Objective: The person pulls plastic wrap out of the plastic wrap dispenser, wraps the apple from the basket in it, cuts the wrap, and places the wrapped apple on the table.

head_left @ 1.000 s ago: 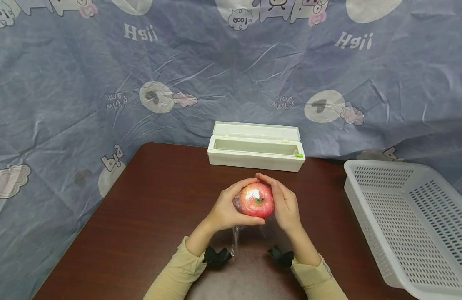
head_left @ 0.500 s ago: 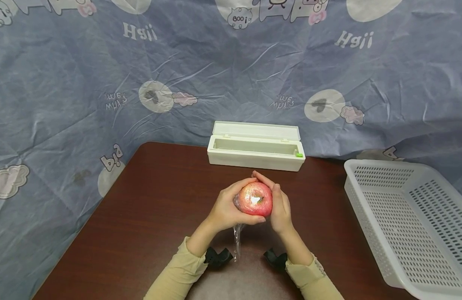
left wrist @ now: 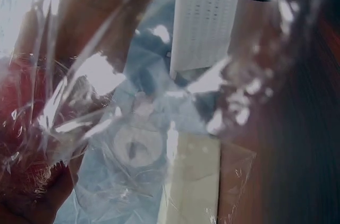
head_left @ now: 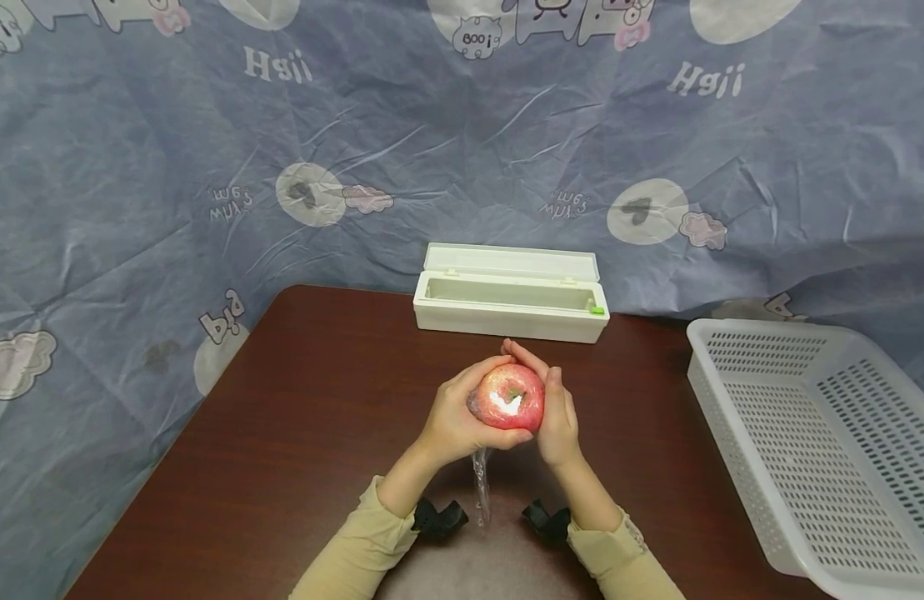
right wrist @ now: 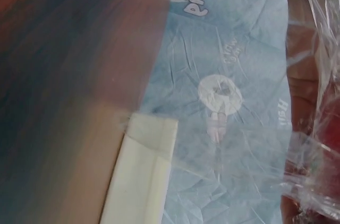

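Note:
A red apple [head_left: 511, 396] in clear plastic wrap is held up over the table, stem side showing in the head view. My left hand [head_left: 460, 419] grips it from the left, thumb along the near side and fingers round the far side. Cupped against its right and far sides, my right hand [head_left: 557, 417] has its fingers behind the fruit. A twisted tail of plastic wrap [head_left: 481, 487] hangs below the hands. Loose film [left wrist: 101, 102] spreads across the left wrist view, with the apple [left wrist: 18, 118] at the left edge. The apple's underside is hidden in the head view.
A long white box [head_left: 510, 320] with its lid raised and a small green piece at its right end stands at the table's back edge. A white perforated basket [head_left: 720, 433] is on the right. The brown table [head_left: 297, 400] meets a patterned blue cloth [head_left: 462, 150] behind.
My right hand has shifted left, closer against the apple, its thumb now beside the fruit. The apple has tilted slightly in my left hand. The hanging wrap tail has swung a little right.

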Demonstrator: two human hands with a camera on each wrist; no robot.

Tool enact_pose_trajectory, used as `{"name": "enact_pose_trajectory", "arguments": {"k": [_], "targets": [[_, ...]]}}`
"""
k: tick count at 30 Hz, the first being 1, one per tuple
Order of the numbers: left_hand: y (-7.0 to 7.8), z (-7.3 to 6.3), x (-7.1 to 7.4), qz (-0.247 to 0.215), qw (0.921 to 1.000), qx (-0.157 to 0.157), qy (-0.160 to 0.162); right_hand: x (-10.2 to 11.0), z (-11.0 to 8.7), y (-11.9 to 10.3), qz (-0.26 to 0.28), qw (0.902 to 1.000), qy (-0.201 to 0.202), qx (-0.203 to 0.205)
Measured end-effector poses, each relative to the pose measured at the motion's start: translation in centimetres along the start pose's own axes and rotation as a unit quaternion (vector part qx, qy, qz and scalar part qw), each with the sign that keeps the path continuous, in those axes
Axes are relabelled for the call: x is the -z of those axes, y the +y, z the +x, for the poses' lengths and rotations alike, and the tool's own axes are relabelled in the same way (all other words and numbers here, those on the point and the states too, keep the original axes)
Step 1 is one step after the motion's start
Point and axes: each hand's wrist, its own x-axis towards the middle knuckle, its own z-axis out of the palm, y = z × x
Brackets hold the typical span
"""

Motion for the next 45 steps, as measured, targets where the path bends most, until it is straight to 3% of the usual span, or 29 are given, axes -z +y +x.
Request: {"name": "enact_pose_trajectory", "arguments": {"k": [9, 14, 19, 24, 29, 32, 37, 41, 45], "targets": [[-0.2, 0.0, -0.3, -0.051, 0.9984, 0.021, 0.012, 0.9, 0.3, -1.0, -0.054, 0.9967, -0.007, -0.06], [-0.3, 0.0, -0.5, -0.062, 0.9977, 0.018, 0.02, 1.2, 0.4, -1.2, -0.061, 0.9961, -0.02, -0.061], [-1.1, -0.1, -0.7, -0.066, 0.997, 0.023, 0.035, 2.0, 0.5, -1.3, -0.051, 0.9941, -0.086, -0.042], [-3.0, -0.5, -0.9, -0.08, 0.9948, 0.039, 0.05, 3.5, 0.7, -1.3, -0.025, 0.9829, -0.175, -0.053], [-3.5, -0.6, -0.8, -0.111, 0.9917, 0.044, 0.047, 4.6, 0.9, -1.3, 0.033, 0.9727, -0.22, -0.065], [-3.6, -0.6, -0.8, -0.139, 0.9881, 0.052, 0.042, 5.0, 0.9, -1.4, 0.056, 0.9701, -0.228, -0.061], [-3.5, -0.7, -0.9, -0.176, 0.9816, 0.071, 0.022, 4.9, 1.0, -1.5, 0.037, 0.9773, -0.201, -0.057], [-2.6, -0.5, -0.6, -0.167, 0.9821, 0.087, 0.008, 4.9, 1.0, -1.5, 0.023, 0.9805, -0.186, -0.058], [-1.0, -0.1, 0.3, -0.147, 0.9861, 0.075, -0.015, 5.1, 0.9, -1.5, -0.006, 0.9817, -0.177, -0.07]]}}
